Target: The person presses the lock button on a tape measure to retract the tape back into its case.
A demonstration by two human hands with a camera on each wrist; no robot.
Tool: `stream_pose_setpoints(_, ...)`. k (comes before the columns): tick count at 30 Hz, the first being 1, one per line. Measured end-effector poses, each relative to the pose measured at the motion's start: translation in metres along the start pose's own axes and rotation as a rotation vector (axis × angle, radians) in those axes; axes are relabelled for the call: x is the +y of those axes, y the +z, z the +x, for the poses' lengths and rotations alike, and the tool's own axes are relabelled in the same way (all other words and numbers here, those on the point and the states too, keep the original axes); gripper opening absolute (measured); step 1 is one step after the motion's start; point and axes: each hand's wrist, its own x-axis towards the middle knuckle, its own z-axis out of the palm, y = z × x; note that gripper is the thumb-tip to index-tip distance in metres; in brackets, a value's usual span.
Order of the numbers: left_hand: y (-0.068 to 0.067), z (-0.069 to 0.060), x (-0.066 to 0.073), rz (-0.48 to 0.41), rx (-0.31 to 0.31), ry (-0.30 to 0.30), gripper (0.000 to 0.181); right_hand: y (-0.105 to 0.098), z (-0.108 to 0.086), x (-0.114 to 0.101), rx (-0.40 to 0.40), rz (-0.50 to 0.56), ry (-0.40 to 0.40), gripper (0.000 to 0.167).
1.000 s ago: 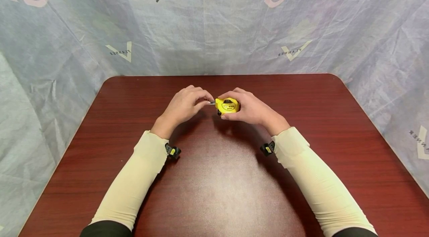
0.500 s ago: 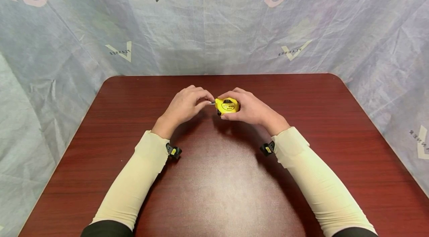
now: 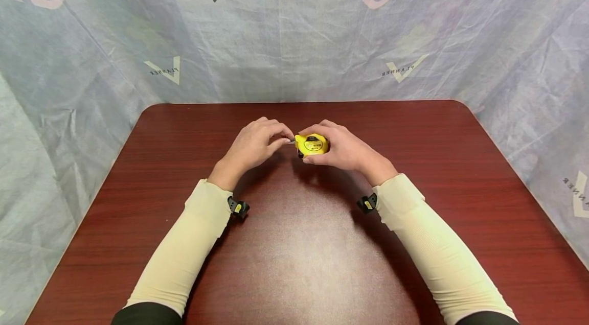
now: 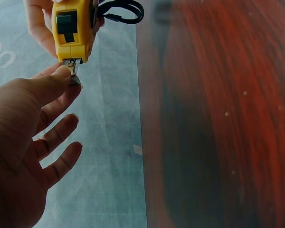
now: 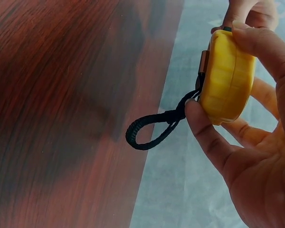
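Note:
A yellow tape measure point(image 3: 313, 144) with a black lock button point(image 4: 67, 25) is held above the table by my right hand point(image 3: 342, 147), thumb and fingers around its case. My left hand point(image 3: 254, 143) pinches the metal end of the blade point(image 4: 72, 67) between thumb and index finger, just outside the case mouth. Only a short bit of blade shows between case and fingertips. The other left fingers are spread apart in the left wrist view. A black wrist strap point(image 5: 149, 130) hangs in a loop from the case in the right wrist view.
The reddish-brown wooden table point(image 3: 294, 263) lies beneath both hands. Grey printed cloth point(image 3: 276, 33) hangs behind its far edge and along both sides. A small black device point(image 3: 238, 208) sits on the left wrist, another device point(image 3: 367, 204) on the right.

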Motion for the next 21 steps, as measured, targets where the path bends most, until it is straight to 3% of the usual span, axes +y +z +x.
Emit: stream_pose_setpoints(21, -0.0008, -0.0009, -0.0009, 0.006, 0.003, 0.001, 0.014, 0.0005, -0.0008, -0.0020, 0.001, 0.002, -0.003, 0.053)
